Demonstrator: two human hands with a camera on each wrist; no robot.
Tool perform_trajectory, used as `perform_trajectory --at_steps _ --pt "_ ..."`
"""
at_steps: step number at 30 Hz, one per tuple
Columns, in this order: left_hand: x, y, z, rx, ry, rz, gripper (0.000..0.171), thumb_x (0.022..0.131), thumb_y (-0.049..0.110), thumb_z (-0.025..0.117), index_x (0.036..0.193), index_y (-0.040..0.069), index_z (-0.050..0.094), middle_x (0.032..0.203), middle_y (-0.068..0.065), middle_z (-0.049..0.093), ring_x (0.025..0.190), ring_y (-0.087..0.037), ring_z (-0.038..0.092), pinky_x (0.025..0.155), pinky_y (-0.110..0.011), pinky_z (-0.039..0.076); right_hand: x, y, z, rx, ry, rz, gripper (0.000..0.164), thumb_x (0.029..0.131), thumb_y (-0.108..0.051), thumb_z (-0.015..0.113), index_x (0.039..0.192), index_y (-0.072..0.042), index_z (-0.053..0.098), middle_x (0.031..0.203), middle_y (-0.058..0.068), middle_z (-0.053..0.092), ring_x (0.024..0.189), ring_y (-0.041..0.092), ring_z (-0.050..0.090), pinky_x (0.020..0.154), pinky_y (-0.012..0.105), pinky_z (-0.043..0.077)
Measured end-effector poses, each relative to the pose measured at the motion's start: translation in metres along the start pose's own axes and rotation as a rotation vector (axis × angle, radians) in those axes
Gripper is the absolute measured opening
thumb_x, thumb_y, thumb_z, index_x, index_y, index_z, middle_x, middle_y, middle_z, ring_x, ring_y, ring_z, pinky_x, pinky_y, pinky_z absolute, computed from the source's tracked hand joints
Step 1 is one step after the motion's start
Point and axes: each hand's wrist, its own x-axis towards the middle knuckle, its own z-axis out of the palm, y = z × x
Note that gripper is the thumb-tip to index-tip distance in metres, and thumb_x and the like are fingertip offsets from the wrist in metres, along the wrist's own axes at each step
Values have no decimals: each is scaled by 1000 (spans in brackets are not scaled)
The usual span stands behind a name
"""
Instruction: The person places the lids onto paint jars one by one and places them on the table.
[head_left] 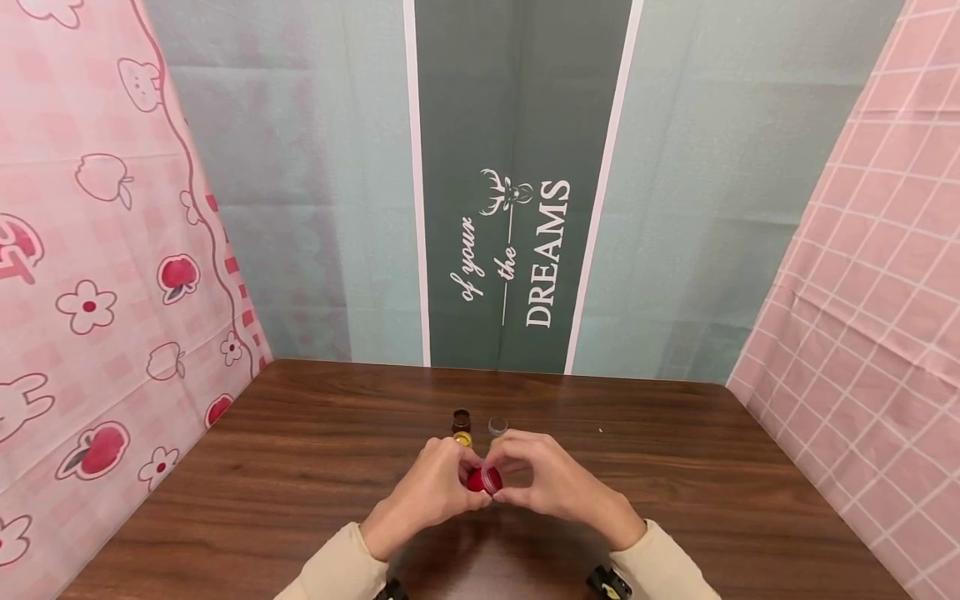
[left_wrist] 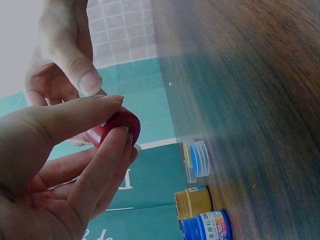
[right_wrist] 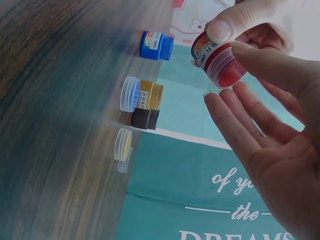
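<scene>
A small red paint jar (right_wrist: 212, 52) with a clear ribbed lid (right_wrist: 226, 70) is held up above the table, tilted. My left hand (head_left: 442, 479) grips the jar's body between thumb and fingers. Opposite it, my right hand (head_left: 551, 479) is at the lid end; its thumb (right_wrist: 250, 55) touches the lid's edge. In the right wrist view the other right fingers (right_wrist: 225, 115) spread below the lid, with a small gap from it. Beyond the hands stand a blue paint jar (right_wrist: 156, 46), a yellow paint jar (right_wrist: 152, 95) and a dark paint jar (head_left: 461, 421), each without a lid.
Loose clear lids lie near the jars, one blue inside (right_wrist: 130, 94) and one yellow inside (right_wrist: 122, 145). The brown wooden table (head_left: 315, 467) ends at a green curtain (head_left: 517, 125) behind, with pink cloths (head_left: 90, 217) at the sides.
</scene>
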Motion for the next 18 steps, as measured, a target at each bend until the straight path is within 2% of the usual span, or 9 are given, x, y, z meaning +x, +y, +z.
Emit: perform_trajectory --at_steps 5,10,18 --pt "-1 1 -1 -11 -9 -3 19 75 10 90 90 4 80 77 -5 79 66 -4 69 58 -15 53 1 0 2 -87 26 -84 32 78 4 86 103 -9 72 106 3 69 100 12 68 84 32 63" --pt "-1 0 0 -13 -16 -4 17 75 10 89 88 6 80 77 -3 79 65 0 66 57 -16 53 1 1 2 -154 52 -125 29 77 2 87 99 -12 75 104 0 71 99 10 68 86 26 60" --pt "0 0 0 -5 -11 -7 14 76 10 89 87 8 80 76 -2 79 63 0 64 56 -16 53 1 1 2 -131 60 -130 23 81 -2 85 101 -9 77 101 2 72 91 10 68 77 28 62"
